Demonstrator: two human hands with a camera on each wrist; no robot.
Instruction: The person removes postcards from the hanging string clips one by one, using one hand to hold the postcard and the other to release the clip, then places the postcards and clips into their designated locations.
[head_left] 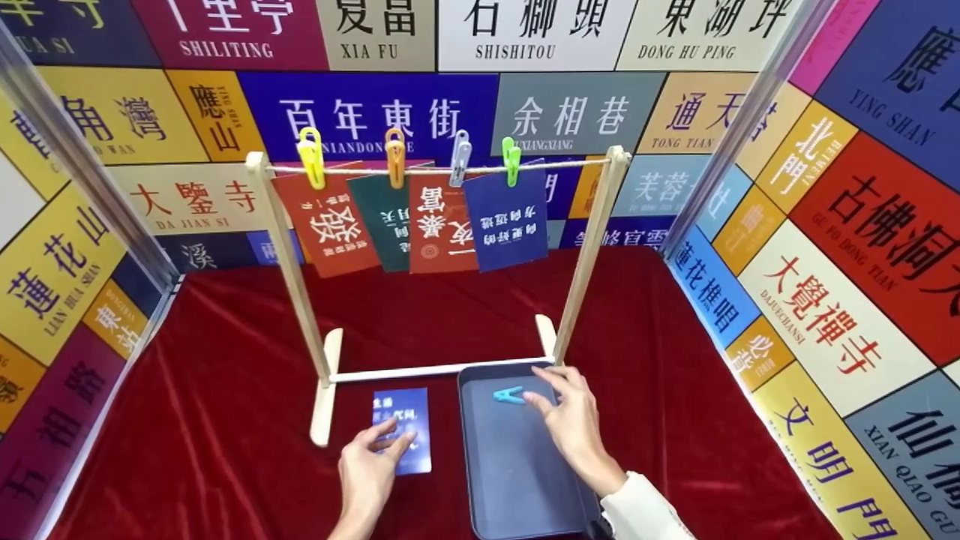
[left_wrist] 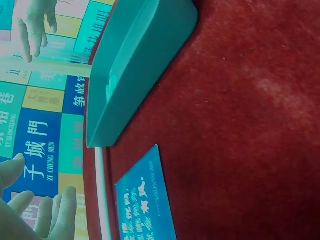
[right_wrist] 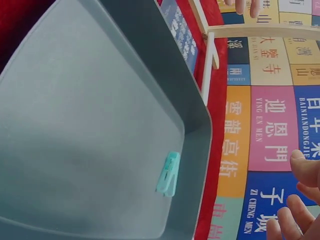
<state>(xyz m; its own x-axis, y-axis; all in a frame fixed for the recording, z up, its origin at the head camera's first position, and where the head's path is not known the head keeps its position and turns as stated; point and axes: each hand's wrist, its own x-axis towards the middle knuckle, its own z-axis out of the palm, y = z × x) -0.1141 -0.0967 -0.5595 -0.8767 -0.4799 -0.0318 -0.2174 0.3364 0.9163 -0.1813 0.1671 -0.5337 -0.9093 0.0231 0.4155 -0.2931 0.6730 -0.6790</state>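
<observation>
A blue card (head_left: 420, 446) with white writing lies on the red cloth. Over it hovers my left hand (head_left: 366, 466), fingers loosely bent and nothing between them; the left wrist view shows the card (left_wrist: 145, 202) apart from these fingers. To its right is a dark grey tray (head_left: 517, 480) holding one teal clothespin (head_left: 508, 395) near the far end. My right hand (head_left: 576, 420) is above the tray's far right side, thumb and fingers spread beside the clothespin. In the right wrist view the clothespin (right_wrist: 169, 174) lies on the tray floor, away from the fingers.
Behind stands a wooden rack (head_left: 296, 277) with a string (head_left: 570, 163) across its top. Red, green and blue cards (head_left: 506, 217) hang from it by yellow, orange, grey and green clothespins (head_left: 511, 161). Panels of coloured signs (head_left: 577, 112) enclose the cloth-covered surface (head_left: 247, 420).
</observation>
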